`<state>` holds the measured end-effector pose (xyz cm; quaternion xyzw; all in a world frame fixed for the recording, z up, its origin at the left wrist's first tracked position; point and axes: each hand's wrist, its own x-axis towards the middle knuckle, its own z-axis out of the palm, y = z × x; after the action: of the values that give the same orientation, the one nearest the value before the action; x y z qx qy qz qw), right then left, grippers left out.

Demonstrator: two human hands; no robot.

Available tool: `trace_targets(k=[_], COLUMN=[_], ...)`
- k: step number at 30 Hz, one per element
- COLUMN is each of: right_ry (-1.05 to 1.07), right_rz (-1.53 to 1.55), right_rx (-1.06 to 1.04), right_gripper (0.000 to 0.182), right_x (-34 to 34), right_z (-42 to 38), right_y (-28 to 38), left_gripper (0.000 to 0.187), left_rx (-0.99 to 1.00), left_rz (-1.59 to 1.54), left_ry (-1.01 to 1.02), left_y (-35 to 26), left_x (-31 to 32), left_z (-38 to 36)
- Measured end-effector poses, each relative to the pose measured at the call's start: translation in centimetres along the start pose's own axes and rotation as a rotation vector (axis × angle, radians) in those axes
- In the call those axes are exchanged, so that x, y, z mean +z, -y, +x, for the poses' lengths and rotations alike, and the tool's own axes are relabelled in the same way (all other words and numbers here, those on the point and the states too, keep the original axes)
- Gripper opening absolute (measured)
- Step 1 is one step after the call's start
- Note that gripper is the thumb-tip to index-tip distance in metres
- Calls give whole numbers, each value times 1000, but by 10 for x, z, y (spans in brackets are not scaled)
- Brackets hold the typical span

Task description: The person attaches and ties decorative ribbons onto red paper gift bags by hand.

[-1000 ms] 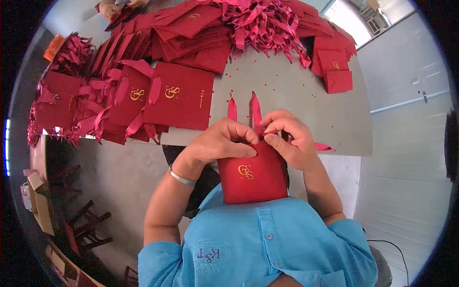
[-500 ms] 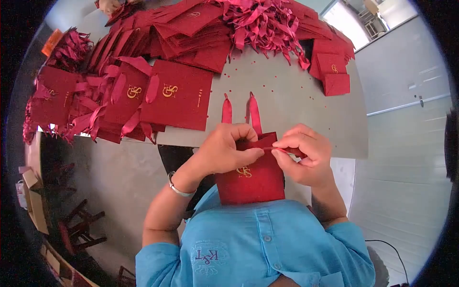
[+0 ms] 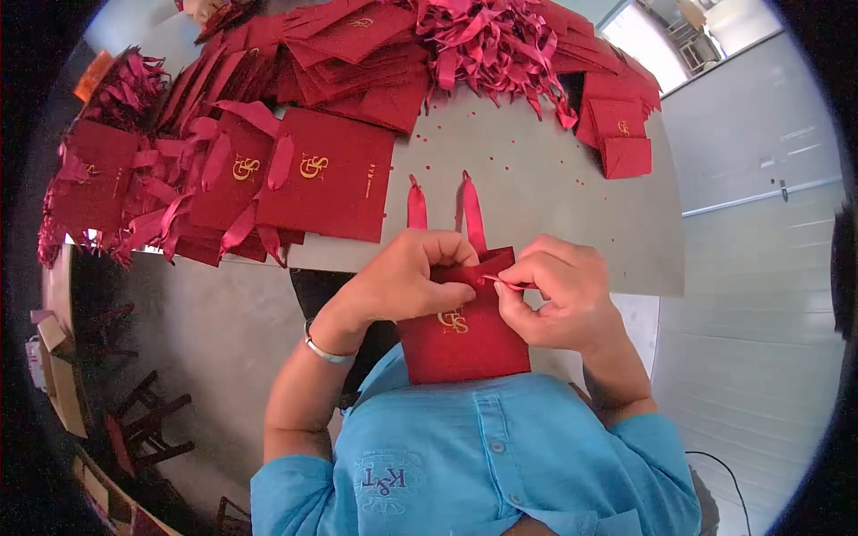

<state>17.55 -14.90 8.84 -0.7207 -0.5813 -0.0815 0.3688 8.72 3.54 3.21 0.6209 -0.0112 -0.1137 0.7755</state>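
Note:
A small dark red paper bag (image 3: 469, 348) with a gold logo rests upright against the blue shirt, at the table's near edge. My left hand (image 3: 416, 277) is closed on the bag's upper left edge, thumb on its front and fingers curled at the opening. Just right of it, my right hand (image 3: 559, 290) pinches the end of a thin red ribbon (image 3: 500, 281) between thumb and forefinger, by a hole near the bag's top. Two pink-red ribbon ends (image 3: 472, 210) stretch from the bag's far side onto the table.
Finished-looking bags with ribbons (image 3: 326, 174) lie at the left of the grey table (image 3: 545, 214). Flat red bags (image 3: 357, 71), a ribbon heap (image 3: 492, 45) and more bags (image 3: 626, 143) line the back. Another person's hand (image 3: 204, 9) shows at top left. A stool (image 3: 147, 420) stands lower left.
My right hand has shifted slightly left, and its fingertips now hold the ribbon end a little apart from my left thumb. My left thumb has moved left, away from the ribbon.

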Motion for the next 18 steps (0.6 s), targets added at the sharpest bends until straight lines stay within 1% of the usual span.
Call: trace_targets(k=[5, 9, 18], right_ry=[70, 119, 128], right_rz=[-42, -105, -162], right_rx=[2, -10, 17], right_gripper=[18, 18, 18], right_x=[1, -1, -1], right_z=[1, 2, 3], right_y=[5, 7, 10], left_gripper=[17, 18, 20], left_rx=[5, -4, -11], left_rz=[66, 30, 41], left_ry=[6, 6, 4], left_y=[-4, -3, 1], left_x=[-2, -2, -1], left_z=[0, 0, 1])
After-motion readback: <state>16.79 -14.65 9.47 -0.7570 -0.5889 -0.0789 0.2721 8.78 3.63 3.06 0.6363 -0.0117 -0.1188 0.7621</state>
